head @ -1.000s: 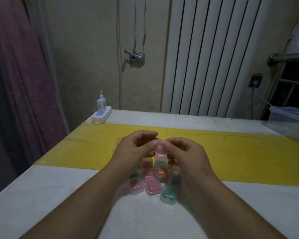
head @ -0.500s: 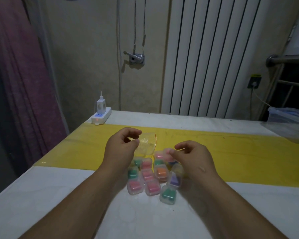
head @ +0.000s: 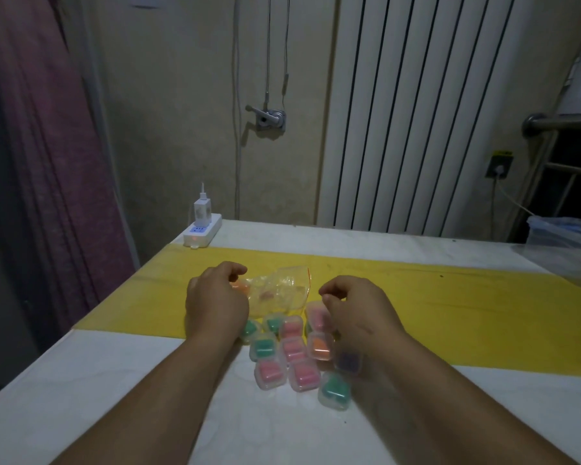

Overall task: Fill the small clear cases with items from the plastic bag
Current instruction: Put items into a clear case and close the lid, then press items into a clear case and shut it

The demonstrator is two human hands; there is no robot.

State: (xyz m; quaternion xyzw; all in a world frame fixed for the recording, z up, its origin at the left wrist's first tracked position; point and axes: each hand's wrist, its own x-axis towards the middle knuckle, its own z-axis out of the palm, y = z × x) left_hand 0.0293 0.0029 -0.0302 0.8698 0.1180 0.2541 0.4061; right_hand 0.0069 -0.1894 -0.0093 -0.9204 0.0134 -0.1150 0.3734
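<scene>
Reaching in from the bottom edge, both forearms are cut off by the frame in the head view, and the dim light blurs fine detail. At the left, the left hand (head: 215, 298) lies knuckles-up at the 9 o'clock edge of the plastic bag (head: 279, 290), its fingers curled toward the bag's crumpled film; whether they pinch the film or only touch it cannot be told. The bag is clear with a reddish strip along its upper right edge, lies on the yellow strip (head: 450, 297) of the bench (head: 81, 397), and shows an orange item (head: 240, 287) inside beside the left hand plus a fainter pinkish one nearer the middle. At 3 o'clock of the bag, the right hand (head: 356, 307) hovers with fingers loosely curled; thumb and forefinger are close together, with nothing seen between them. Below and between the hands, at 6 o'clock of the bag, sits the cluster of small clear cases (head: 296, 350), touching one another, each with a coloured item: green, pink, orange and one purple (head: 349, 360). The right wrist covers part of the cases at the cluster's right side. At the bench's far left corner stands a white power strip (head: 202, 233) with a charger plugged in; a clear tub (head: 564, 243) is cropped at the right edge.
</scene>
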